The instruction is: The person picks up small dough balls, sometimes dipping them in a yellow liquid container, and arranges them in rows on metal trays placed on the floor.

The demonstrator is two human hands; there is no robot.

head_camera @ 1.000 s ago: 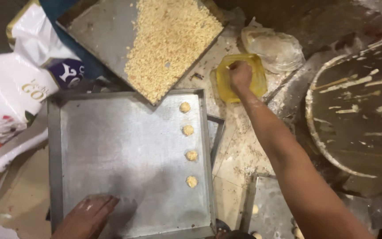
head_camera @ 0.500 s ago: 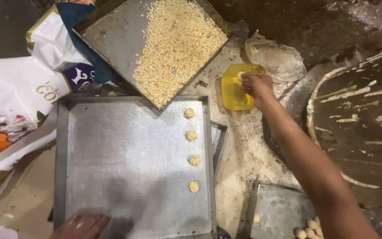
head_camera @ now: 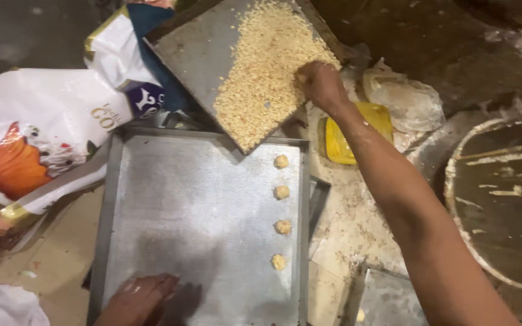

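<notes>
Presently right hand (head_camera: 320,84), fingers curled, apparently pinching crumbs (head_camera: 267,72) for coating; left hand (head_camera: 137,299), fingers together, lies flat steadying the tray (head_camera: 194,211) of balls (head_camera: 281,193).

Right hand (head_camera: 320,83) outstretched — fingers seemingly curled.

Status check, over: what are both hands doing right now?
Right hand in pale crumbs on tilted metal tray. Left hand flat on big grey baking tray. Four crumbed balls lined along its right edge.
</notes>
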